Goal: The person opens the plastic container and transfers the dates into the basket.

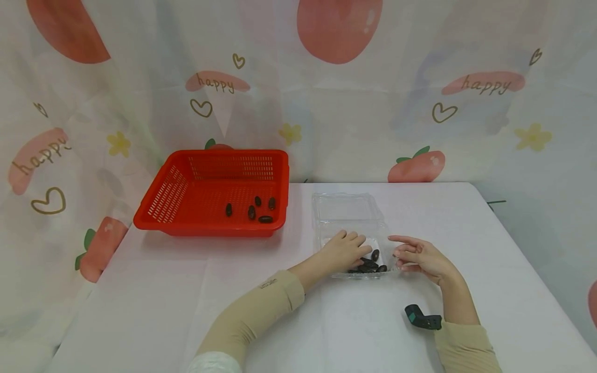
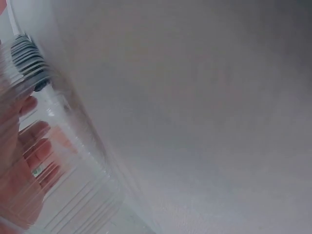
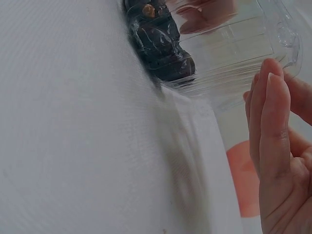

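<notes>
A hinged clear plastic box (image 1: 359, 275) lies on the table with its lid (image 1: 347, 208) laid back. Inside, several dark, glossy oval fruits that look like dates (image 1: 368, 264) gather along the near side. My left hand (image 1: 342, 252) reaches into the box from the left, its loosely bent fingers over the fruits. Through the clear wall, the left wrist view shows fingers apart beside dark fruit (image 2: 30, 61). Just right of the box, my right hand (image 1: 425, 259) has its fingers extended toward the wall, with nothing between them. Its fingertips come close to the box edge in the right wrist view.
A red plastic basket (image 1: 158, 228) stands at the back left with several dark oval fruits (image 1: 252, 212) on its floor. A black angled device (image 1: 423, 317) sits by the right wrist. A patterned curtain (image 1: 345, 124) hangs behind the white-covered table (image 1: 154, 305).
</notes>
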Demonstrator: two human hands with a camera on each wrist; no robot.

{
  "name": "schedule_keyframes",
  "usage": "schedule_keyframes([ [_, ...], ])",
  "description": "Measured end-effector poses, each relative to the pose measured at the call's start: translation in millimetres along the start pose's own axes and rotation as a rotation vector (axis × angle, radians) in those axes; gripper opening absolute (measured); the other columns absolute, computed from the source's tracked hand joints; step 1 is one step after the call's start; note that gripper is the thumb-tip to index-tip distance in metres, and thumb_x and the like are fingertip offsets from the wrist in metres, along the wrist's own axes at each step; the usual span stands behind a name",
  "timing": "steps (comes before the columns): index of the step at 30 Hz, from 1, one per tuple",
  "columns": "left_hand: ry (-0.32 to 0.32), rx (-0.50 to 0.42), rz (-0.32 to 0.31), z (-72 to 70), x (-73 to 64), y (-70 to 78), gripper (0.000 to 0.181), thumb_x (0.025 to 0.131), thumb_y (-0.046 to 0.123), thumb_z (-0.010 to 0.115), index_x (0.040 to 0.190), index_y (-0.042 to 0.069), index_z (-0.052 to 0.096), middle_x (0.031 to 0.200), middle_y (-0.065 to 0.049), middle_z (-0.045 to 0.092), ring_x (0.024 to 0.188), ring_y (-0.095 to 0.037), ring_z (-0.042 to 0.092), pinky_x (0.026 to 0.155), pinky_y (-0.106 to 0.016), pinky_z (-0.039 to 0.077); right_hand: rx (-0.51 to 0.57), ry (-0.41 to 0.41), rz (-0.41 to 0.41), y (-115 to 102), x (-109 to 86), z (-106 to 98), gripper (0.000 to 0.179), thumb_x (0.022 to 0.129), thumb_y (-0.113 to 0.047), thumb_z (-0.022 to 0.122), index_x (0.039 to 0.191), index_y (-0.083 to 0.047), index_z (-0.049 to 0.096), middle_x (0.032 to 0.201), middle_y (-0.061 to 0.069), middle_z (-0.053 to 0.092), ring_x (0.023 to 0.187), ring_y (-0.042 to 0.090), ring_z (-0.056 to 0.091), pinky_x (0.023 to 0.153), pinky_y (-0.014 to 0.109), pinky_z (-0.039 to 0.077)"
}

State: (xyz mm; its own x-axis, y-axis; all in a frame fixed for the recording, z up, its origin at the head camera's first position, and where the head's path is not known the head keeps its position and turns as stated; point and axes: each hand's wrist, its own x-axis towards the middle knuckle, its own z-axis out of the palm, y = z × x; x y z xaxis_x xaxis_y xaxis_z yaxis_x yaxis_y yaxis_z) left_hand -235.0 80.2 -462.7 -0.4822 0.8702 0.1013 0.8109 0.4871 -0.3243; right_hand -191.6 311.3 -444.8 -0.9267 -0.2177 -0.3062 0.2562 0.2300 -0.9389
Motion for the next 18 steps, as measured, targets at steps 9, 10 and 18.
schedule_keyframes([
  [9,-0.068,-0.008,0.01,3.5,2.1,1.2,0.035,0.089,0.05,0.045,0.119,0.033,0.05,0.116,0.01,0.051,0.102,-0.008,0.048,0.082,-0.025,0.038,0.008,0.012,0.019,0.8,2.4,0.4,0.049,0.088,-0.012,0.06,0.132,-0.002,0.041,0.076,-0.002,0.065,0.067,0.01,0.06,0.064,0.027,0.052],
  [10,-0.071,-0.002,0.015,3.9,2.5,1.4,0.035,0.09,0.051,0.045,0.119,0.033,0.05,0.116,0.01,0.051,0.103,-0.008,0.048,0.082,-0.025,0.038,0.007,0.013,0.023,1.1,2.6,0.4,0.049,0.088,-0.012,0.06,0.132,-0.002,0.041,0.076,-0.002,0.065,0.067,0.01,0.06,0.064,0.027,0.052],
  [18,-0.132,0.001,-0.018,6.3,5.8,3.4,0.035,0.09,0.051,0.043,0.121,0.037,0.048,0.118,0.011,0.049,0.106,-0.008,0.046,0.085,-0.026,0.037,-0.009,0.017,0.023,2.1,2.8,0.4,0.051,0.088,-0.013,0.06,0.133,-0.001,0.04,0.077,-0.002,0.065,0.068,0.011,0.06,0.065,0.027,0.052],
])
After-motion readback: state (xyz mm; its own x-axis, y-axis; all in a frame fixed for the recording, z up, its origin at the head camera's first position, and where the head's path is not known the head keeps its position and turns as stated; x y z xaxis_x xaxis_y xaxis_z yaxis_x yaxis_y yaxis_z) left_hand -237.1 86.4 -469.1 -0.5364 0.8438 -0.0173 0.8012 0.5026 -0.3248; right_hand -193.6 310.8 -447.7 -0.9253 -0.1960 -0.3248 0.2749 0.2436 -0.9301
